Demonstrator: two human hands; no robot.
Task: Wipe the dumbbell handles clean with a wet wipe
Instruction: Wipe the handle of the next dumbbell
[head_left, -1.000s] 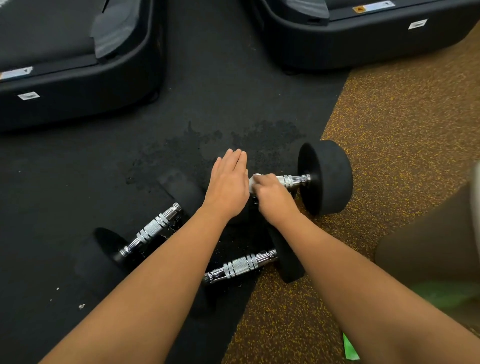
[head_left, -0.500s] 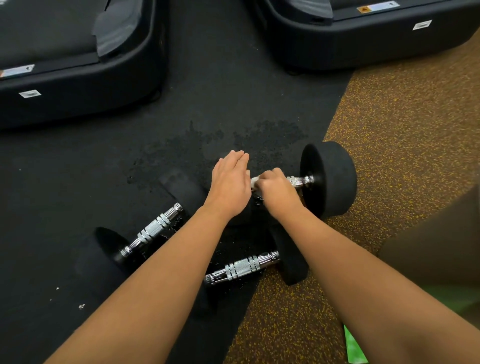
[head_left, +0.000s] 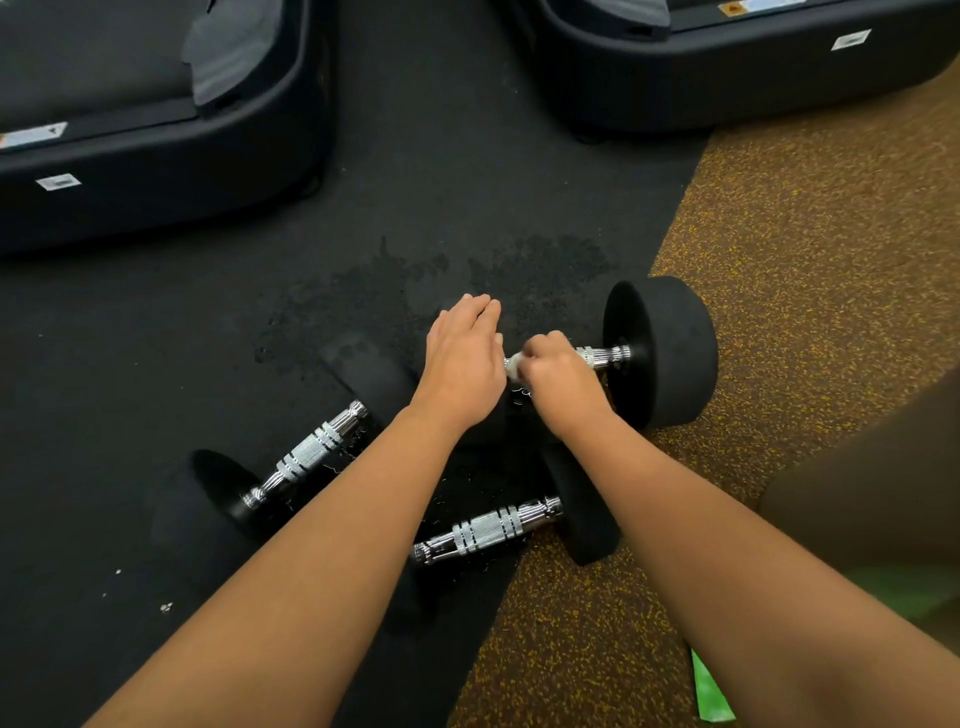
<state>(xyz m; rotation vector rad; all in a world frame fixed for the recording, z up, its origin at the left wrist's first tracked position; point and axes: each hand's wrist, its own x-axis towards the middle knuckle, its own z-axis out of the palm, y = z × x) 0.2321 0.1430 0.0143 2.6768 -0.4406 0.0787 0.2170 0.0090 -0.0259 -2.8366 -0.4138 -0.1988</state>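
Head view: the right hand pinches a white wet wipe round the far dumbbell handle, just left of its black weight head; the left hand, fingers flat, apparently steadies the hidden opposite end. Over the past second the grip barely shifted, suggesting this handle remains mid-wipe.

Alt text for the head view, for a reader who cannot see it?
The right hand grips a white wet wipe around the chrome handle of the far dumbbell; the left hand lies flat over its other end. Two more dumbbells lie nearer the person.
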